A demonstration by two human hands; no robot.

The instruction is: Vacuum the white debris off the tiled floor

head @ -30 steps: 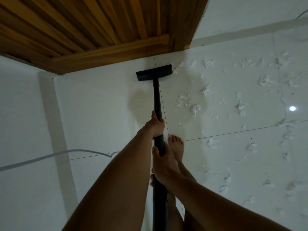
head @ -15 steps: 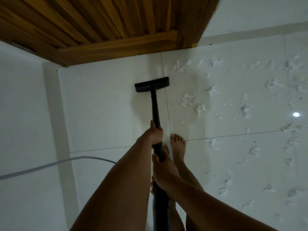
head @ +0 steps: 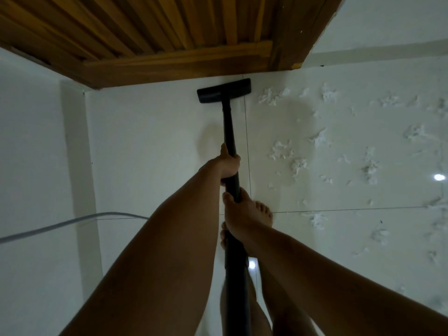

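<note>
A black vacuum wand (head: 230, 132) runs from the bottom centre up to its flat black floor head (head: 224, 93), which sits on the white tiled floor (head: 150, 151) close to the wooden door. My left hand (head: 228, 164) grips the wand higher up. My right hand (head: 238, 218) grips it lower down. Several clumps of white debris (head: 281, 151) lie scattered over the tiles to the right of the head and wand.
A slatted wooden door (head: 169, 32) fills the top, its bottom rail just beyond the floor head. A grey cord (head: 63, 224) crosses the floor at the left. My bare foot (head: 263, 212) stands by the wand. A white wall (head: 31, 166) runs along the left.
The floor head has been pushed forward again, from the mid-tile back up to the door's bottom rail. Both hands keep their grip on the wand.
</note>
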